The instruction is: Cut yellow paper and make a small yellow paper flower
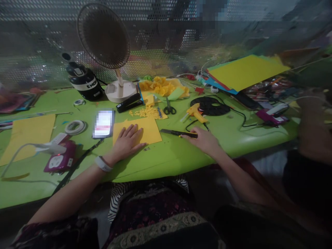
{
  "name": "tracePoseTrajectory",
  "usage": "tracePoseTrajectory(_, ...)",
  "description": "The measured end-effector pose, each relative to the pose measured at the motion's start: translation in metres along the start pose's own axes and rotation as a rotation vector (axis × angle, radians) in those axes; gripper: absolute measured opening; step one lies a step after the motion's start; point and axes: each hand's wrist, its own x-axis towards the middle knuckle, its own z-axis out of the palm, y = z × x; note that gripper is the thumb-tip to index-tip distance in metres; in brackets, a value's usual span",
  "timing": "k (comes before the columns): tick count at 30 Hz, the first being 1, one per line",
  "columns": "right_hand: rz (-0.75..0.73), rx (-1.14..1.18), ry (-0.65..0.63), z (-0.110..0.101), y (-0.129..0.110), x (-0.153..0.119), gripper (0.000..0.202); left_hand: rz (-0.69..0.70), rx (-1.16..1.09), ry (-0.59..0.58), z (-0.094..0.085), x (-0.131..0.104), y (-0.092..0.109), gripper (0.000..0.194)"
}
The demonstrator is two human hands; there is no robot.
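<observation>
My left hand (128, 141) lies flat, fingers apart, on a yellow paper sheet (153, 131) near the front of the green table. To its right, my right hand (206, 140) is closed around a black utility knife (178, 132), whose tip points left, close to the sheet's right edge. Behind the sheet lie small yellow paper scraps (145, 112), a pair of dark scissors (169, 108) and a black stapler (129, 102). A yellow glue gun (197, 112) rests just beyond my right hand.
A lit phone (103, 123), a tape roll (75, 127) and a purple power socket (61, 160) are at left. Behind stand a fan (120, 90), a black bottle (85, 84) and yellow paper flowers (158, 86). Coloured sheets (249, 72) are stacked at right, near another person's arm (312, 128).
</observation>
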Motion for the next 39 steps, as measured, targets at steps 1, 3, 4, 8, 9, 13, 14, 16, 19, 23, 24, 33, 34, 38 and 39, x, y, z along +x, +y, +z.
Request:
tracePoseTrajectory(1, 0.000, -0.005, 0.002, -0.0002, -0.0004, 0.0000, 0.046, 0.001, -0.002, 0.000, -0.0001, 0.0000, 0.0001, 0.081)
tracePoseTrajectory(3, -0.003, -0.014, 0.002, -0.0008, -0.0012, 0.0003, 0.046, 0.002, -0.006, 0.010, 0.0001, 0.0002, -0.0001, 0.080)
tracePoseTrajectory(4, -0.004, -0.016, 0.000, -0.0010, -0.0015, 0.0004, 0.046, 0.003, -0.006, 0.014, 0.0004, 0.0003, -0.0002, 0.079)
tracePoseTrajectory(8, -0.006, -0.006, -0.005, -0.0023, -0.0020, 0.0007, 0.047, -0.001, 0.000, 0.012, 0.0004, 0.0005, 0.0006, 0.080)
tracePoseTrajectory(9, -0.007, -0.002, -0.008, -0.0025, -0.0020, 0.0007, 0.047, -0.004, 0.004, 0.008, -0.0001, 0.0004, 0.0011, 0.081)
tracePoseTrajectory(13, -0.002, 0.007, -0.013, -0.0029, -0.0010, 0.0004, 0.047, -0.016, 0.008, -0.006, -0.0023, 0.0002, 0.0026, 0.082)
tracePoseTrajectory(14, -0.001, 0.007, -0.008, -0.0027, -0.0007, 0.0004, 0.047, -0.016, 0.006, -0.005, -0.0025, 0.0001, 0.0026, 0.082)
tracePoseTrajectory(16, -0.006, 0.001, 0.004, -0.0021, -0.0005, 0.0004, 0.047, -0.011, 0.000, 0.002, -0.0023, 0.0000, 0.0021, 0.082)
tracePoseTrajectory(19, -0.021, -0.003, 0.006, -0.0016, -0.0011, 0.0007, 0.046, -0.003, -0.004, 0.014, -0.0008, 0.0000, 0.0008, 0.081)
tracePoseTrajectory(23, -0.002, -0.001, -0.010, -0.0029, -0.0028, 0.0010, 0.046, -0.003, -0.003, 0.018, 0.0008, 0.0001, 0.0003, 0.079)
tracePoseTrajectory(24, 0.004, -0.001, -0.016, -0.0033, -0.0031, 0.0010, 0.047, -0.004, -0.002, 0.020, 0.0009, 0.0001, 0.0004, 0.078)
tracePoseTrajectory(33, -0.044, 0.021, 0.019, -0.0002, 0.0002, 0.0000, 0.046, -0.006, -0.003, -0.001, -0.0015, 0.0005, 0.0017, 0.079)
tracePoseTrajectory(34, -0.047, 0.024, 0.017, 0.0004, 0.0001, -0.0003, 0.046, -0.004, -0.004, -0.002, -0.0016, 0.0005, 0.0017, 0.080)
tracePoseTrajectory(38, -0.077, 0.033, 0.005, 0.0021, -0.0011, -0.0011, 0.044, -0.006, -0.002, 0.001, -0.0013, 0.0006, 0.0015, 0.080)
tracePoseTrajectory(39, -0.091, 0.037, 0.009, 0.0024, -0.0014, -0.0011, 0.043, -0.008, 0.000, 0.003, -0.0013, 0.0007, 0.0015, 0.080)
